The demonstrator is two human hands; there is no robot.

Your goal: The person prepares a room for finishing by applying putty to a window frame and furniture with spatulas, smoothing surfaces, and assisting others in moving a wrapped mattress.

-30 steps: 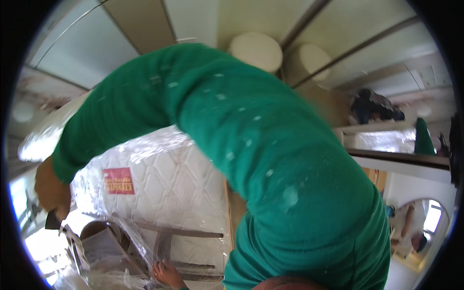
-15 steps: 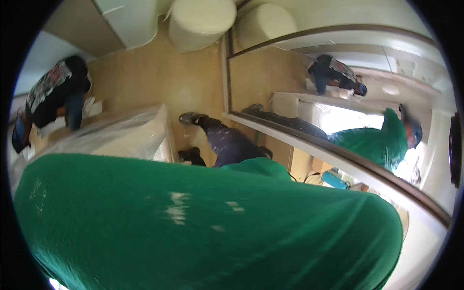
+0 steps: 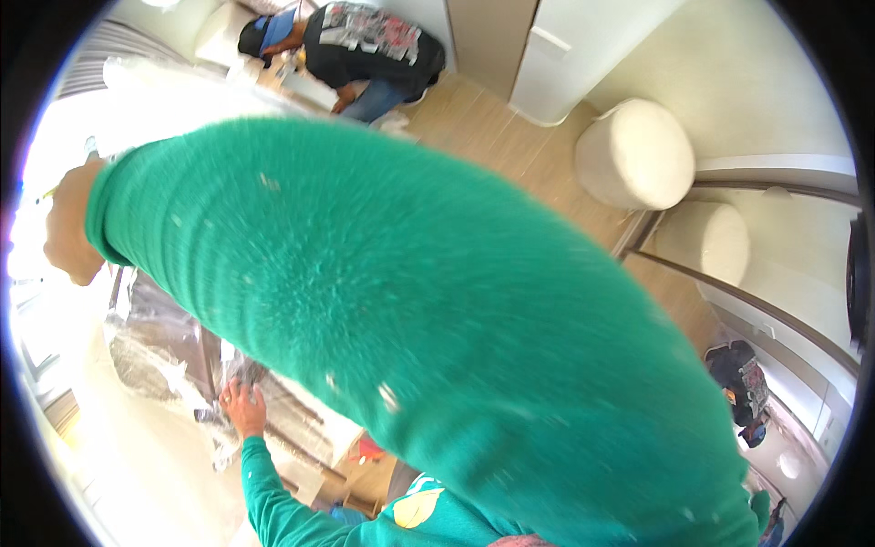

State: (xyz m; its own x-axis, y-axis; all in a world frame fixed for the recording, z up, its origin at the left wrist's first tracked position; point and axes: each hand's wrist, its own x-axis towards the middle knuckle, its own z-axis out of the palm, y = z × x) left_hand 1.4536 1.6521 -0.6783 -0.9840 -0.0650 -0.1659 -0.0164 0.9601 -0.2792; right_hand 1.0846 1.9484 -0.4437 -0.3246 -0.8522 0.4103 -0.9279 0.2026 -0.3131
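Observation:
My right arm, in a green sleeve, stretches large across the picture from lower right to upper left. At its end my right hand (image 3: 73, 223) is curled closed against bright glare. A small thin thing (image 3: 90, 148) shows beside its wrist, and I cannot make out what the hand holds. Lower down, my left hand (image 3: 243, 410) rests with fingers spread on clear plastic sheeting (image 3: 150, 351). The sheeting lies crumpled over dark and pale surfaces. Much of what is below my right arm is hidden.
A person (image 3: 365, 46) in a black shirt and blue cap crouches at the top. A white round pouf (image 3: 635, 153) stands on the wooden floor (image 3: 483, 123). Along the right, a framed mirror (image 3: 670, 283) reflects the pouf and the person. White cabinet panels (image 3: 583, 46) line the back.
My view has swung left, so the person and pouf now sit farther right. Both my hands have come into sight at the left; before, only a green sleeve filled the lower part.

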